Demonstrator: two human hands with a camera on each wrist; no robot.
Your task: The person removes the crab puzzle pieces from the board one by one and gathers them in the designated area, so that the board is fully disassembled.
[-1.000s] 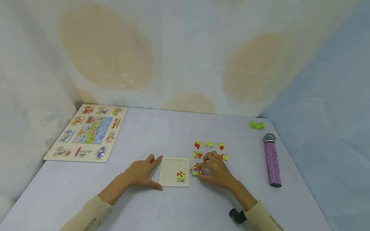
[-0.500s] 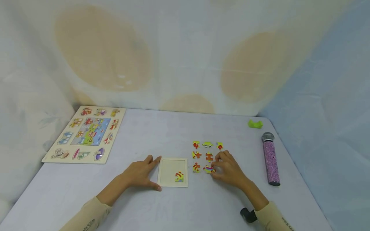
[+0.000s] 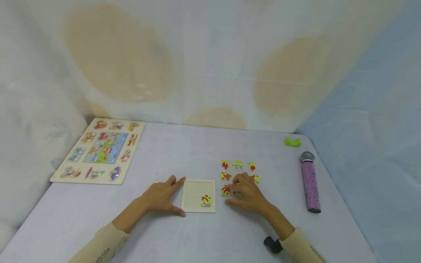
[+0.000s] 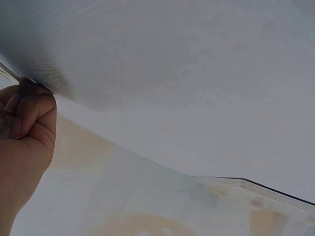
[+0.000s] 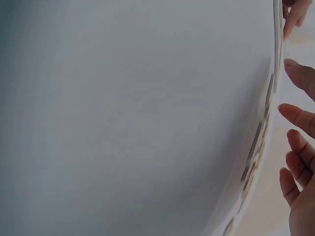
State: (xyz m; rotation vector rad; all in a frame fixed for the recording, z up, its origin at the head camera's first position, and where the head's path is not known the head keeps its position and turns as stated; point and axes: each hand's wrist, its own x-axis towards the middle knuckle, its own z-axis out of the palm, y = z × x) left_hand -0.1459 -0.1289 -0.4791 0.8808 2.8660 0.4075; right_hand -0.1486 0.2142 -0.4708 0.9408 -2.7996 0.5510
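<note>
My left hand (image 3: pixel 161 195) rests at the left side of a small square wooden puzzle tray (image 3: pixel 198 211), index finger at the upper corner and thumb at the lower one. One yellow-and-red puzzle piece (image 3: pixel 205 201) lies in the tray's lower right corner. My right hand (image 3: pixel 248 195) is over the near row of loose pieces, beside a red-and-yellow piece (image 3: pixel 225 190). A rainbow-striped piece (image 3: pixel 237 193) is partly covered by its fingers. In the right wrist view the thumb and fingers of the right hand (image 5: pixel 302 162) stand apart with nothing between them.
More loose pieces, including a yellow one (image 3: pixel 238 164), lie in rows behind the right hand. A large picture puzzle board (image 3: pixel 129 126) is at the back left. At right are a glittery pink microphone (image 3: pixel 310 186) and a green object (image 3: pixel 292 142).
My right hand has carried the rainbow-striped piece from beside the tray rightward and let it go in the near row. It has then moved left toward the red-and-yellow piece. The left hand stays put.
</note>
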